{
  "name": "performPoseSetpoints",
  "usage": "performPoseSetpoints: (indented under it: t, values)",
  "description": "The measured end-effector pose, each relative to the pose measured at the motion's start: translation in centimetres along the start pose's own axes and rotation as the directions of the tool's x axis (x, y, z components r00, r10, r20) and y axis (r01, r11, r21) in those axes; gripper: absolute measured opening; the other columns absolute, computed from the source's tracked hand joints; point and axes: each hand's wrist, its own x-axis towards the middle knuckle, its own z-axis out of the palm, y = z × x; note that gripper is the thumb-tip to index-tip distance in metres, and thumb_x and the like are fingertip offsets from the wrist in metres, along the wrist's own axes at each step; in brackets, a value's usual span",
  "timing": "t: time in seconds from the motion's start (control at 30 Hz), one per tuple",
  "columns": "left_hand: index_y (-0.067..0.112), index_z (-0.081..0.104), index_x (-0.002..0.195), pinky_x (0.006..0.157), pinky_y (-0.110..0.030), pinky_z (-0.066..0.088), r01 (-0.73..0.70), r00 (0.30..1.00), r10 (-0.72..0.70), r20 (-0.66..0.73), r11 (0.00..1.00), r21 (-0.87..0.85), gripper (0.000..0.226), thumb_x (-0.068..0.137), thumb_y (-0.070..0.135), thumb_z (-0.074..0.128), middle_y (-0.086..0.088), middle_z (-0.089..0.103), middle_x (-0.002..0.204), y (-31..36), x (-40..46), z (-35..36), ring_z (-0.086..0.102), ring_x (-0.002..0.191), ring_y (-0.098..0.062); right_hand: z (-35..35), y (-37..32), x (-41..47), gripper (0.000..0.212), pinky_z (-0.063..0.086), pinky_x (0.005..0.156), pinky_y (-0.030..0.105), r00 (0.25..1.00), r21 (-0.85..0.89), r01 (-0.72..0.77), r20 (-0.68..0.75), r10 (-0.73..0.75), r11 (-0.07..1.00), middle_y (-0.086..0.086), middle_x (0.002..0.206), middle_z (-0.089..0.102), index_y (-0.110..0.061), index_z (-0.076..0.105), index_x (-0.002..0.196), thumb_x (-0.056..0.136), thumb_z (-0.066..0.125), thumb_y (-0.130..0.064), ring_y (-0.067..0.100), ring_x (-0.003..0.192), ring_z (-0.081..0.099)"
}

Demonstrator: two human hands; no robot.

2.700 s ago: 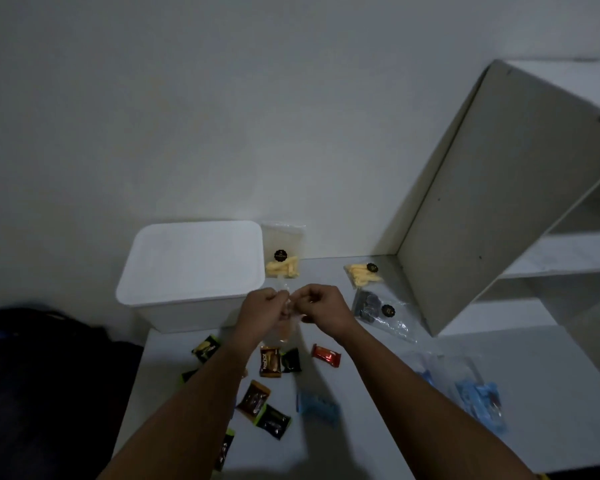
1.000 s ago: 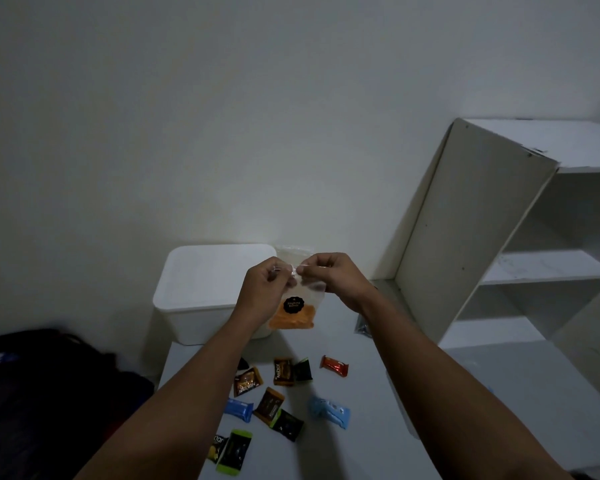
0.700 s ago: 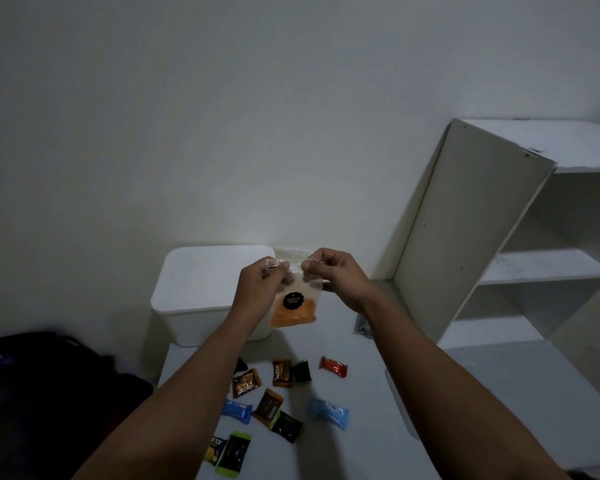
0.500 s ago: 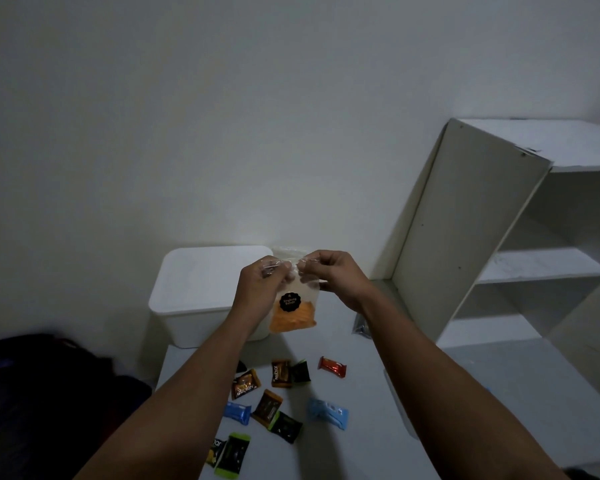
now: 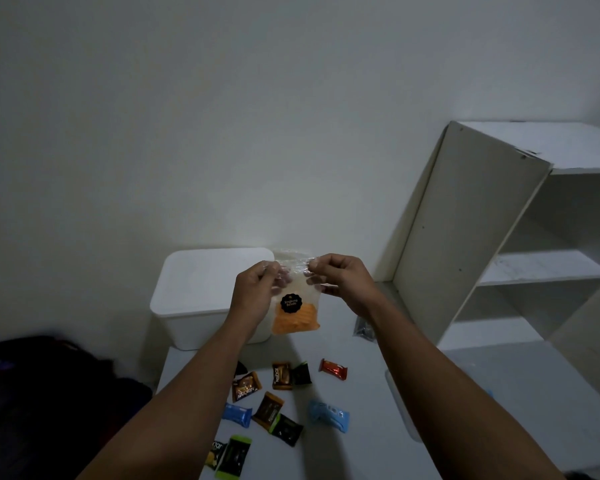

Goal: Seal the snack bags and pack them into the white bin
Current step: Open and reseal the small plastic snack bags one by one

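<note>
Wrapped candies (image 5: 284, 375) are scattered on the near part of the desk (image 5: 361, 427). Above them, a clear snack bag (image 5: 294, 315) of orange chips is held in the air; its top edge is pinched by the left hand (image 5: 255, 294) and the right hand (image 5: 340, 277), both clamped on it. The sealing step is judged to be in hand. Next, the closure should be pressed along its whole width, then the bag carried to the white bin (image 5: 201, 292) at far left, whose lid appears closed.

body: two forearms and two hands in view | left hand (image 5: 253, 296): bare, no glove, ring or watch | right hand (image 5: 343, 280): bare likewise | forearms: bare, no sleeves or wristbands showing anywhere
</note>
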Motion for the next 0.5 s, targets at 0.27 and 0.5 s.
performPoseSetpoints:
  t: [0.27, 0.5]
  values:
    - [0.002, 0.073, 0.1, 0.074, -0.027, 0.057, -0.008, 1.0, 0.008, 0.005, 1.0, -0.015, 0.031, 0.105, 0.022, 0.051, -0.006, 0.078, 0.088, -0.06, -0.05, 0.3, 0.07, 0.077, -0.013, -0.2, 0.07, -0.33, 0.004, 0.055, 0.085, 0.037, 0.999, 0.024, 0.036, -0.029, -0.035, 0.999, 0.011, 0.094, 0.072, -0.012, 0.068, 0.093, 0.095, 0.07, -0.015, 0.024, 0.091, 0.073]
    - [0.002, 0.071, 0.098, 0.076, -0.027, 0.057, -0.07, 0.998, 0.069, 0.007, 0.995, 0.076, 0.033, 0.107, 0.024, 0.048, -0.004, 0.075, 0.086, -0.12, -0.19, 0.73, 0.069, 0.079, -0.012, 0.47, 0.16, -0.21, 0.014, 0.055, 0.085, 0.037, 0.999, -0.059, 0.027, -0.023, -0.028, 0.998, 0.011, 0.093, 0.077, -0.009, 0.072, 0.095, 0.092, 0.075, -0.022, 0.021, 0.089, 0.074]
